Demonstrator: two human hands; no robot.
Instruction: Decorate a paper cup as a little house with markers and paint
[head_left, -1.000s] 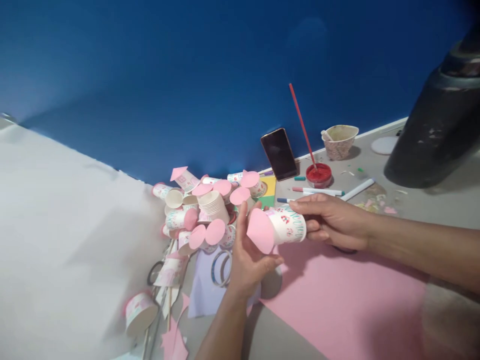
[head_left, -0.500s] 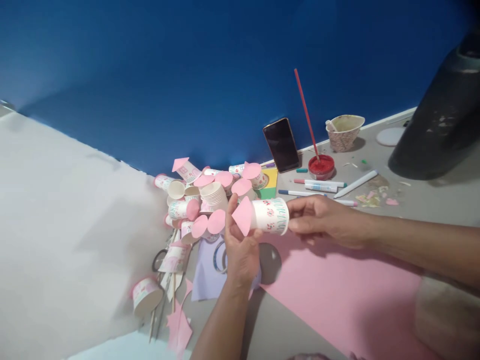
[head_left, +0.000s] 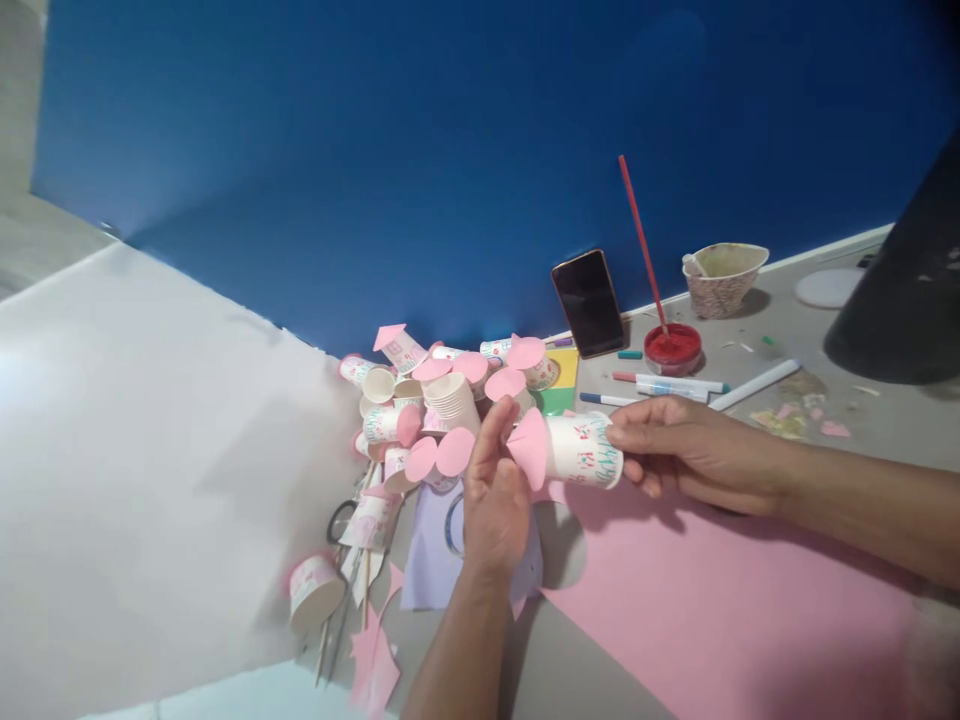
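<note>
A white paper cup (head_left: 581,450) with red and green drawings lies sideways in the air, a pink paper cone (head_left: 529,448) on its base end. My right hand (head_left: 675,445) pinches the cup by its rim end. Held upright at the cone's tip is my left hand (head_left: 495,510), its fingers stretched out and its palm side against or very near the cone. Below the cup a pink sheet (head_left: 720,600) with a cut-out hole covers part of the grey table. Behind my left hand stand several decorated cups with pink cone tops, such as one cup (head_left: 386,425), around a stack of plain cups (head_left: 450,400).
Lilac paper (head_left: 427,560) with a tape roll (head_left: 452,525) lies left of centre, scissors (head_left: 341,520) and pink scraps (head_left: 373,660) beyond. At the back are a phone (head_left: 589,305), a red paint pot (head_left: 673,350), markers (head_left: 671,388), a paper bowl (head_left: 724,285) and a dark bottle (head_left: 900,310).
The view has shifted, so the scene sits further right. The left fingers have straightened and come off the cone's sides, while the right hand keeps its grip and the cup has turned slightly.
</note>
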